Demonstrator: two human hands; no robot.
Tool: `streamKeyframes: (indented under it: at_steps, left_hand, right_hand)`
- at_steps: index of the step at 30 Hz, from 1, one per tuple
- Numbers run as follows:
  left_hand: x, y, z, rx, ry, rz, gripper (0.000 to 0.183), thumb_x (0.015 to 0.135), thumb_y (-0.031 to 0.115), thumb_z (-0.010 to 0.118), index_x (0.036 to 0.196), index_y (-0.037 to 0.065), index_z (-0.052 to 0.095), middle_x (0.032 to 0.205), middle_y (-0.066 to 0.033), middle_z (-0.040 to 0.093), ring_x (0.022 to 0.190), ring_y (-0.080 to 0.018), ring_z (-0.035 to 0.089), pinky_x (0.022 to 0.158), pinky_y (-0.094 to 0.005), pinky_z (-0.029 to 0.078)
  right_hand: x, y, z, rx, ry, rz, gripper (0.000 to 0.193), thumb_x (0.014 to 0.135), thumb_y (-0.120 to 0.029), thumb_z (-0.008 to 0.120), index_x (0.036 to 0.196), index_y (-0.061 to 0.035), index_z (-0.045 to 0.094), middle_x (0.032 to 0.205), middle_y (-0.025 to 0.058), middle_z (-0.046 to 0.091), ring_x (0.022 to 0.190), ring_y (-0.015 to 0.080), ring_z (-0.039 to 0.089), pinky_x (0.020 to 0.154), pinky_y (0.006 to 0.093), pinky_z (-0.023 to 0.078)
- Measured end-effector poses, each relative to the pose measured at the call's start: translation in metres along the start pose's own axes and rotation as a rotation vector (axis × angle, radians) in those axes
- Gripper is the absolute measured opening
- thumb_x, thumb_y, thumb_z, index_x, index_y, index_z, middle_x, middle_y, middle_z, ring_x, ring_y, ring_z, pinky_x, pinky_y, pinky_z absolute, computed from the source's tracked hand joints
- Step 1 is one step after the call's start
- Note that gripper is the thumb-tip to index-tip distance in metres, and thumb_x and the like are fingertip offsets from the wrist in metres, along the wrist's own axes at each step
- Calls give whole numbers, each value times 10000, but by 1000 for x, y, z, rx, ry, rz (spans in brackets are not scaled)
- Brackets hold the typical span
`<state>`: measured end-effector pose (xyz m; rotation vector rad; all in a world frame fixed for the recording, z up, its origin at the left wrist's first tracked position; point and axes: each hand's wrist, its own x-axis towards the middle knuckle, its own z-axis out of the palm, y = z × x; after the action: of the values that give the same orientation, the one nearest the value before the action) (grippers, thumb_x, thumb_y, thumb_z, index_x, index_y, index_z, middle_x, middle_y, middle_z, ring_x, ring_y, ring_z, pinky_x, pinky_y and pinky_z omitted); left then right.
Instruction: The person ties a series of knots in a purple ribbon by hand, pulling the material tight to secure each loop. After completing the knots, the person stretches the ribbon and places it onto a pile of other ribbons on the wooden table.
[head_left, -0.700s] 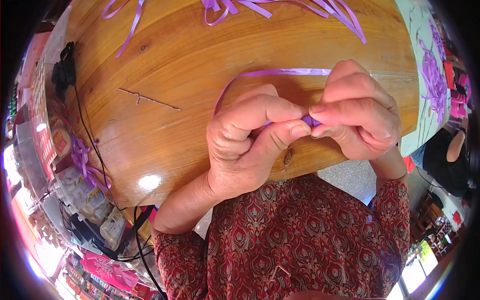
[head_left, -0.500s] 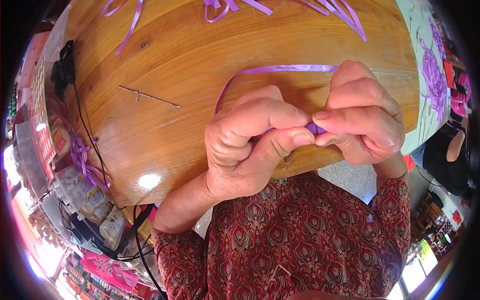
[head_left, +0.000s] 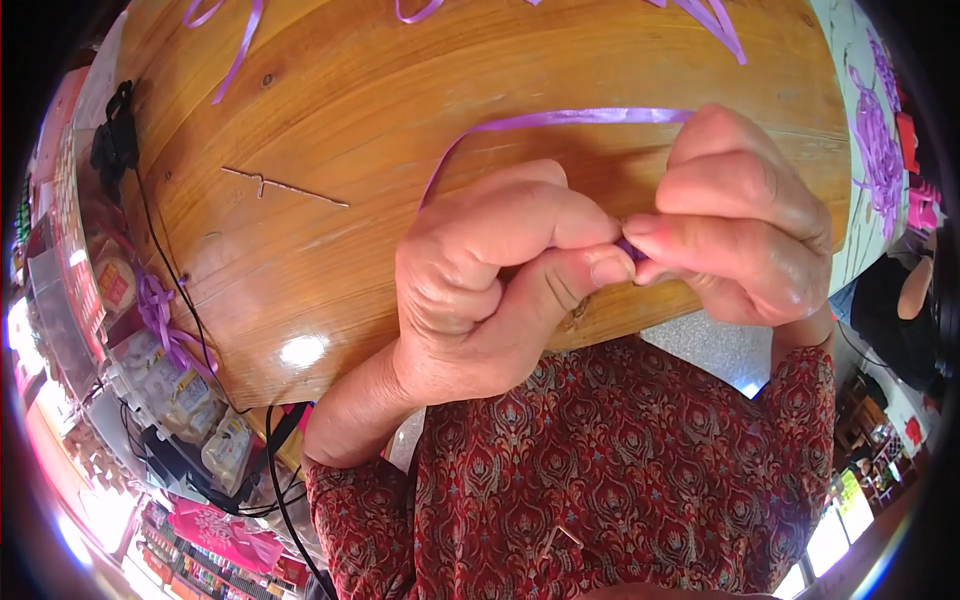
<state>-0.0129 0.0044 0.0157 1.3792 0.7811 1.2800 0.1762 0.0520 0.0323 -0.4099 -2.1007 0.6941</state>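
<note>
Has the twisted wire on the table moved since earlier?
No: the twisted wire keeps its place relative to the dark knot in the wooden tabletop; both shifted up-left in view.

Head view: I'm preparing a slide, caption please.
Left hand and right hand pinch a purple ribbon at a wooden table.

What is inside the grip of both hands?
Between the fingertips of the left hand and right hand, a bit of purple material shows. Curled fingers cover the rest; whether it joins the purple ribbon cannot be seen.
</note>
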Motion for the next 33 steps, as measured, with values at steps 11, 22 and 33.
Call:
streamKeyframes:
  at_steps: [11,22,33]
  left_hand:
    - [0,-23,2,-67,27,-94,141,777,-25,672,906,24,647,721,6,554,616,-73,436,565,-213,351]
    - [-1,-12,-1,-11,75,-118,184,778,-3,685,952,39,641,712,16,532,595,-69,393,544,-207,332]
    - [4,0,-1,243,35,-52,187,739,-12,700,912,23,637,674,-20,523,568,-122,417,520,-248,355]
  right_hand:
    - [5,16,-10,88,-156,145,450,631,-170,773,995,48,622,855,144,612,691,215,578,569,294,448]
    - [1,14,-10,33,-79,92,382,632,-71,777,969,35,634,837,139,616,668,217,571,556,299,437]
    - [-1,10,-5,-120,-55,27,356,638,-60,763,959,33,641,838,117,596,642,200,553,528,286,423]
